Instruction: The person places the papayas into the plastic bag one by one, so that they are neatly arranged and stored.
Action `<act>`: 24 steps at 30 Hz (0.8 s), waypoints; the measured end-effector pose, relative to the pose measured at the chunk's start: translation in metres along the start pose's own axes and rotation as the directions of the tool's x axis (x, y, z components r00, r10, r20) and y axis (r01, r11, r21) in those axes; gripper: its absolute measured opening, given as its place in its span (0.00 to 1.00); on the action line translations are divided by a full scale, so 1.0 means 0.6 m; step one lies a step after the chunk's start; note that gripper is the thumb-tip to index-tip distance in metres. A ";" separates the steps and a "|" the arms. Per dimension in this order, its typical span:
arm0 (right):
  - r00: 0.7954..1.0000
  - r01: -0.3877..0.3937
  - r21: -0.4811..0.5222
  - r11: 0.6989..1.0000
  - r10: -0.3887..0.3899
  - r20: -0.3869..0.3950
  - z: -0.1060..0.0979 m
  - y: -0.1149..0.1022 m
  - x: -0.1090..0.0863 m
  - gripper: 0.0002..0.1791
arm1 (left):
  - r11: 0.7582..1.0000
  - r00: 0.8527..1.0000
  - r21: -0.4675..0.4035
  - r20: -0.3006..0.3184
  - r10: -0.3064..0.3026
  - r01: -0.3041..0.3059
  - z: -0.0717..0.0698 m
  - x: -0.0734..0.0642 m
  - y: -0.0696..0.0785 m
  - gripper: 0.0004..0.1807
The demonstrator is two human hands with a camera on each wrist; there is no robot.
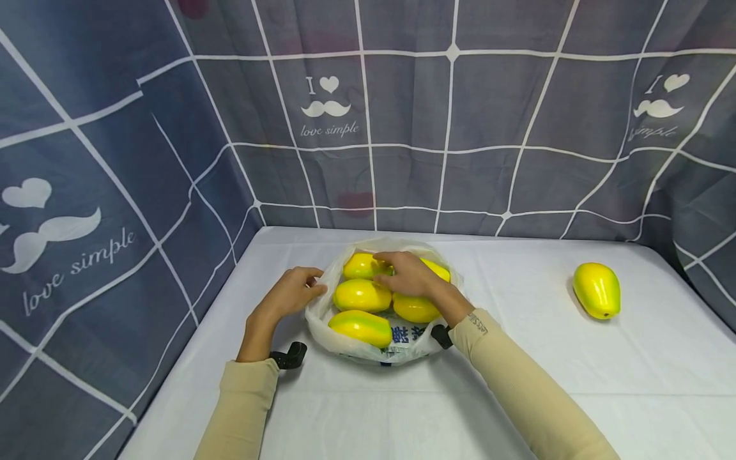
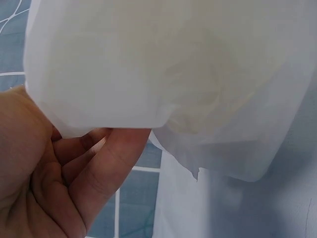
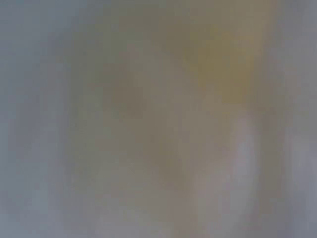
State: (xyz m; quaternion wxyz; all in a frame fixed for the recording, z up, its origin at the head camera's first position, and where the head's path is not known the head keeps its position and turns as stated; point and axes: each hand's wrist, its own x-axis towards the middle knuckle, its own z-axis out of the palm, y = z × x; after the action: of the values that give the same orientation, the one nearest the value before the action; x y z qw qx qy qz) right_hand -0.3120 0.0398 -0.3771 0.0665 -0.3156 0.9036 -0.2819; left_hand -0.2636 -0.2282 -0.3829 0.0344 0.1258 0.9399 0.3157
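Note:
A white plastic bag (image 1: 347, 348) lies spread open on the table with several glossy yellow-green papayas inside, one of them the front papaya (image 1: 361, 328). At the bag's left rim, my left hand (image 1: 292, 292) holds the thin plastic; in the left wrist view its fingers (image 2: 106, 171) go behind the film's edge. My right hand (image 1: 411, 276) reaches over the bag from the right. Its fingers and thumb grip the right end of the rear-left papaya (image 1: 358, 266). The right wrist view is too blurred to show the hand.
A single papaya (image 1: 597, 291) lies apart at the right of the white-covered table (image 1: 517, 364). Dark grey checked cloth (image 1: 402, 108) hangs behind the table and along its left side. Black wrist straps with cameras sit at both wrists, near the bag.

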 end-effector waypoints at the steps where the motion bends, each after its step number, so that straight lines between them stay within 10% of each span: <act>1: 1.000 0.005 -0.003 1.000 -0.005 -0.003 0.000 -0.001 -0.001 0.30 | 1.000 1.000 -0.001 0.001 0.000 0.000 0.000 0.000 0.000 0.16; 24: 0.992 0.087 0.096 0.992 -0.078 -0.096 -0.002 0.005 -0.036 0.28 | 1.000 1.000 0.001 0.008 -0.011 0.011 -0.001 0.003 -0.003 0.17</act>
State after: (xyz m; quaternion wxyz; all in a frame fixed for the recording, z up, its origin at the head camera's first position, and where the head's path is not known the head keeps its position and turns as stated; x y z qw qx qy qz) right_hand -0.2970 0.0554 -0.3791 0.0288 -0.3357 0.8766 -0.3437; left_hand -0.2660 -0.2296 -0.3837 0.0396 0.1218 0.9406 0.3145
